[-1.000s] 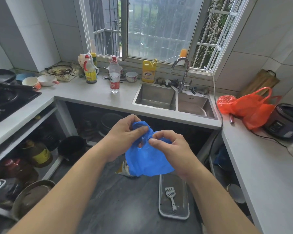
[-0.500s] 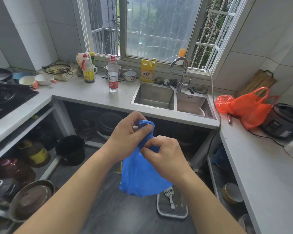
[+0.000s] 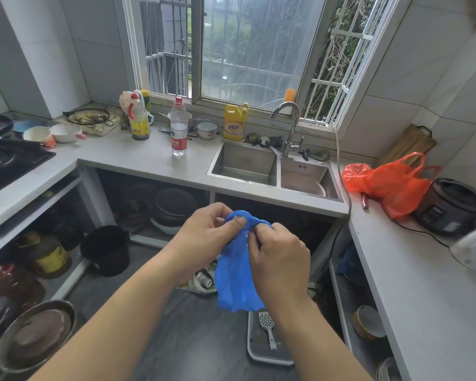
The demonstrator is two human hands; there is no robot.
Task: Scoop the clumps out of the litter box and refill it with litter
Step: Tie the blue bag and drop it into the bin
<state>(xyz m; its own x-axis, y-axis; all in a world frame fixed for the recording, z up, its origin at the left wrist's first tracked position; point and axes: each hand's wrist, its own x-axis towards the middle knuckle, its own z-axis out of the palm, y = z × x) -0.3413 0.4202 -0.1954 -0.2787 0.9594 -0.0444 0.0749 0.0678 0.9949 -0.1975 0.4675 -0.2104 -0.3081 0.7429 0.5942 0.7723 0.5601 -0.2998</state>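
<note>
Pinching the blue bag (image 3: pixel 235 281) top, both hands' fingers (image 3: pixel 232 221) hide its opening; bag covers the tray's (image 3: pixel 270 356) far end.

No lettering reads clearly. A clear water bottle (image 3: pixel 179 130) near the countertop's (image 3: pixel 138 160) back edge wears a red label with white characters, illegible; the yellow detergent jug (image 3: pixel 234 122) by the sink's (image 3: pixel 245 163) back-left corner bears a blurred blue-and-white label.

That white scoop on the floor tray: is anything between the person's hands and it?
Yes. Both hands, left and right, grip a blue plastic bag that hangs directly above the scoop and tray. Otherwise nothing visible blocks the way.
</note>
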